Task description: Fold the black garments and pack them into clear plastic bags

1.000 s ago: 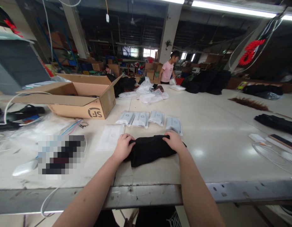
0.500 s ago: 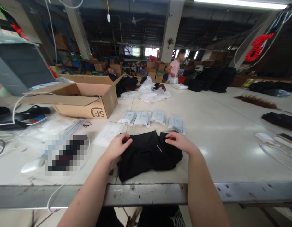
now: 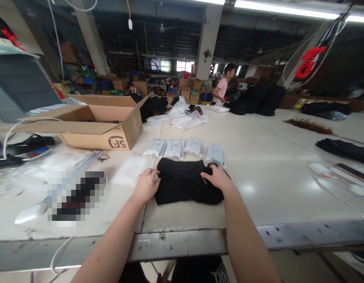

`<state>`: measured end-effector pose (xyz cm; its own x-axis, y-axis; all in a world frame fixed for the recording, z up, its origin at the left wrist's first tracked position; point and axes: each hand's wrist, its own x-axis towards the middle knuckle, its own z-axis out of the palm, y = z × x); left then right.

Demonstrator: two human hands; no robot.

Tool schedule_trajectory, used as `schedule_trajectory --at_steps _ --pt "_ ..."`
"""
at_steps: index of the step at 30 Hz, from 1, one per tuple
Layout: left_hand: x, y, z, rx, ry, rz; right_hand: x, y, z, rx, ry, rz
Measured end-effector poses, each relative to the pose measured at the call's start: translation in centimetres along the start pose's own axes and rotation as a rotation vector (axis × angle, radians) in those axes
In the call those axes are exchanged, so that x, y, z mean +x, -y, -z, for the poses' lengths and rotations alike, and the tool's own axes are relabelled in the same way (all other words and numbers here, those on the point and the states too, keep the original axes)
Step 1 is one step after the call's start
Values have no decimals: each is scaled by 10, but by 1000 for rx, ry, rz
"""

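One half-open left hand (image 3: 146, 184) of ours, touching the left edge of a folded black garment (image 3: 180, 184) lying before us on the table (image 3: 267, 192), our right hand (image 3: 220, 179) loosely curved over its right end, whether pinching it we cannot tell.

Showing matt, creased black cloth (image 3: 182, 184) between left hand (image 3: 145, 184) and right hand (image 3: 220, 179). Gleaming smoothly on the bench (image 3: 267, 188), right of the right hand. Looking like scuffed metal along the bench edge (image 3: 182, 243), nearer than both hands. Showing matt cardboard in the box (image 3: 90, 139) beyond the left hand. Crinkling as shiny plastic film (image 3: 186, 120) beyond both hands.
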<state>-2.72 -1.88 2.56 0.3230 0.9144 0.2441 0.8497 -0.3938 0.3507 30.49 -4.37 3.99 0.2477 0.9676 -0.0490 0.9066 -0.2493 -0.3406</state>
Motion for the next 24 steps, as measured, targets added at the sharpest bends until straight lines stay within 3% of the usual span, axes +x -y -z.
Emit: schedule_trajectory --at_steps 3,6,8,10,12,16,18,20,22,24 --pt "-4 -8 -5 -82 49 53 -4 12 -3 20 41 96" --pt "-6 -13 -14 -232 84 -37 -7 21 -9 -16 123 171" --pt "-4 -15 -17 -407 69 -22 -8 23 -10 -37 142 160" --pt "-3 -16 -14 -629 54 107 -9 23 -10 -9 147 149" --pt "-2 -16 -5 -851 112 296 -8 22 -8 41 143 148" --pt "-6 -14 26 -1059 447 599 -7 22 -8 84 125 108" --pt "-11 -14 38 -1067 522 527 -5 23 -10 70 113 80" --pt "-14 -14 44 -1023 561 313 -4 23 -12 53 97 65" --pt "-17 -16 43 -903 581 106 -3 24 -13 44 85 61" --pt "-18 -19 37 -765 561 5 -2 24 -14 45 82 52"
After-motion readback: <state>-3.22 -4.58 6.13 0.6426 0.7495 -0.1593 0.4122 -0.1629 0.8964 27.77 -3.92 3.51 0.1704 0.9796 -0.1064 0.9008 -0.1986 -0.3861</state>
